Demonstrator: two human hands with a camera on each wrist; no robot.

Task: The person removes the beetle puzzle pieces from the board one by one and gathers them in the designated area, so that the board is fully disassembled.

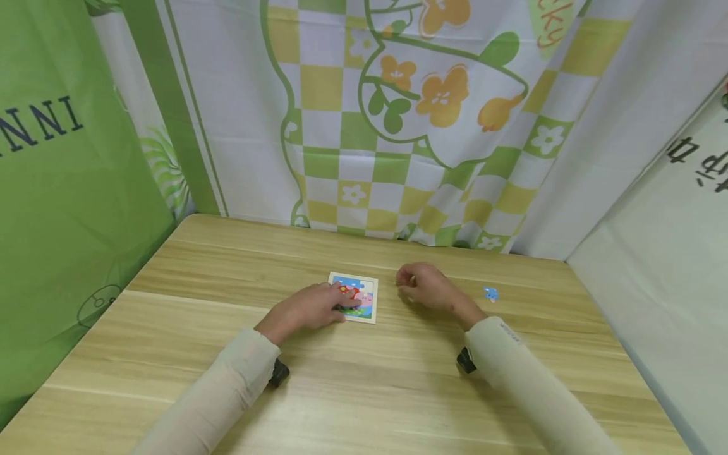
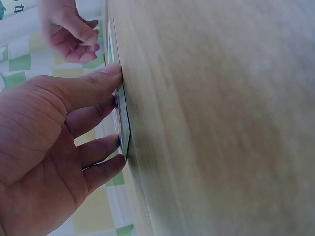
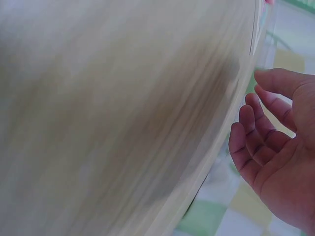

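Jigsaw puzzle (image 1: 366, 298): pig picture, lying flat on the desk (image 1: 370, 392) inside a cream square frame (image 1: 366, 320), partly covered by the left hand
Left hand (image 1: 309, 306): laid over the puzzle's left side, fingers extended and touching, not curled around anything; thumb at the near edge of the frame
Right hand (image 1: 430, 287): hovering just right of the frame, apart from it; fingers loosely bent, with no piece visible between thumb and fingertips
Loose blue piece (image 1: 490, 294): on the desk, right of the right hand, untouched; single or two together, unable to tell
Pale patch (image 1: 367, 287): near the puzzle's upper right, probably an unfilled gap, unconfirmed
Step in hand: judged as late assembly, with steadying or pressing of placed pieces by the left hand
Next move: likely calls for a right-hand reach to the loose blue piece, a pinch, then matching to the gap
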